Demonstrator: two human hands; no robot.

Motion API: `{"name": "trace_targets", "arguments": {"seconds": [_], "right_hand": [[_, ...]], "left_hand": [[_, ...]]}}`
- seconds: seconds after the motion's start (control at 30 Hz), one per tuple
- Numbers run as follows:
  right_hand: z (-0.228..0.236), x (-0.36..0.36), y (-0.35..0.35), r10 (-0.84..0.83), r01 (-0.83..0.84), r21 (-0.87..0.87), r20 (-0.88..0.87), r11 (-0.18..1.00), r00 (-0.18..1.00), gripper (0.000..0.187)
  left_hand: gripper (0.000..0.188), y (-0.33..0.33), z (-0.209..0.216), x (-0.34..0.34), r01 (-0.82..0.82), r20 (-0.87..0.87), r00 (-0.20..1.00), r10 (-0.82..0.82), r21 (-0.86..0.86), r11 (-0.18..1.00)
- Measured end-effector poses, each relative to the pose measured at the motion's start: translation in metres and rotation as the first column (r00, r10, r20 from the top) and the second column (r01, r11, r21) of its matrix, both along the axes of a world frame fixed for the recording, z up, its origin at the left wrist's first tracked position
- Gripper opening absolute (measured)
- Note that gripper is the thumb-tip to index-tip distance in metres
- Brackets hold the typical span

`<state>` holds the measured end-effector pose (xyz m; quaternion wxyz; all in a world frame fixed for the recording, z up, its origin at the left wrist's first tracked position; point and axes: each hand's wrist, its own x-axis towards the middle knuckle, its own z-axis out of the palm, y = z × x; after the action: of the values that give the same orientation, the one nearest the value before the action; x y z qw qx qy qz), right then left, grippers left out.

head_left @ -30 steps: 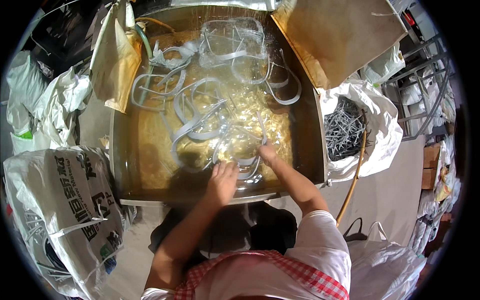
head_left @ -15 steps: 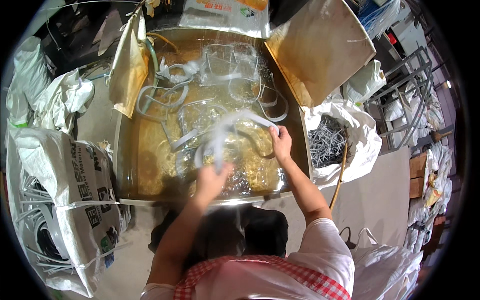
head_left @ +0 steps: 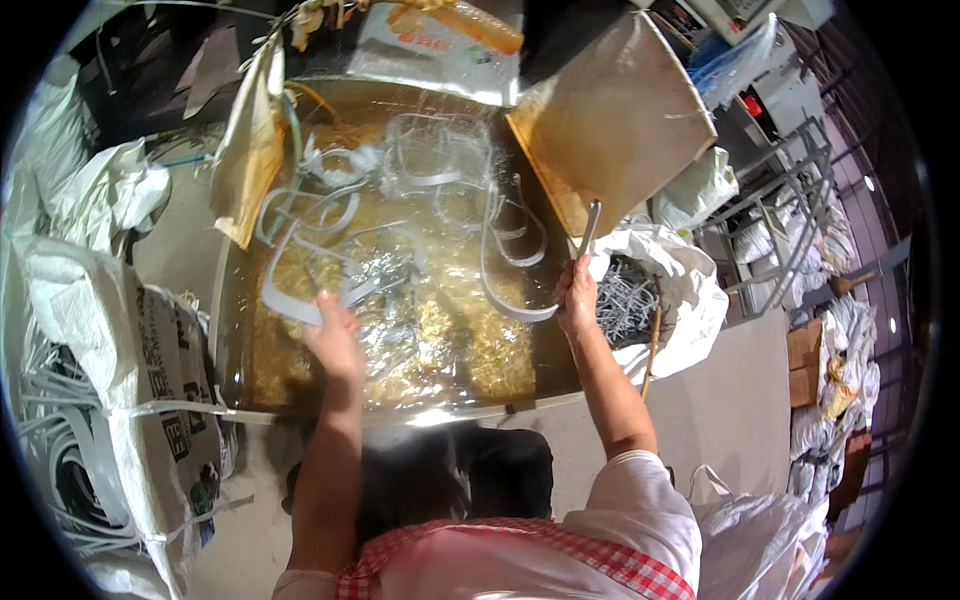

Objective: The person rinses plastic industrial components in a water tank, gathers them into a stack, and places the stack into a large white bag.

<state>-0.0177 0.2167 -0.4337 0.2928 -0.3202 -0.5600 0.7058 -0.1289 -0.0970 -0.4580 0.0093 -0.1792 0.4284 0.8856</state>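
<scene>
A metal-edged tank (head_left: 390,417) of shallow yellowish water stands in front of me, with bent grey-white plastic strips lying in it. My left hand (head_left: 336,338), over the left part of the water, is closed on a curved plastic strip (head_left: 288,303). At the tank's right edge my right hand (head_left: 577,297) grips another strip (head_left: 517,312). One end of that strip sticks up above the fist, while the rest loops down and back into the tank. A tangle of strips (head_left: 440,150) lies at the far end under splashing water.
Right of the tank stands a white sack (head_left: 690,310) of short grey plastic pieces (head_left: 625,303). A large sack (head_left: 100,330) holding coiled strips is at my left. Stained boards (head_left: 610,120) rise at the tank's far corners. A thin stick (head_left: 653,355) leans by the right sack.
My hands have moved apart, left hand leftward and right hand slightly right. The strip that was stretched between them is now on the right, held by my right hand; my left holds a different strip.
</scene>
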Motion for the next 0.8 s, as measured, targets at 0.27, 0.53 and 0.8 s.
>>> {"name": "trace_targets", "arguments": {"seconds": [0.27, 0.53, 0.8], "right_hand": [[0.071, 0.064, 0.034, -0.632, 0.656, -0.09, -0.39, 0.75, 0.67, 0.038], [0.153, 0.057, 0.26, -0.685, 0.681, 0.276, -0.101, 0.678, 0.722, 0.065], [-0.032, -0.036, -0.022, 0.305, -0.621, 0.646, 0.543, 0.445, 0.783, 0.032]], "left_hand": [[0.019, -0.023, -0.013, 0.005, 0.103, -0.051, 0.993, -0.106, -0.051, 0.993], [0.026, -0.028, -0.001, -0.004, 0.28, 0.008, 0.959, -0.282, -0.14, 0.95], [0.03, -0.076, 0.047, -0.016, 0.4, -0.06, 0.894, -0.443, -0.335, 0.853]]}}
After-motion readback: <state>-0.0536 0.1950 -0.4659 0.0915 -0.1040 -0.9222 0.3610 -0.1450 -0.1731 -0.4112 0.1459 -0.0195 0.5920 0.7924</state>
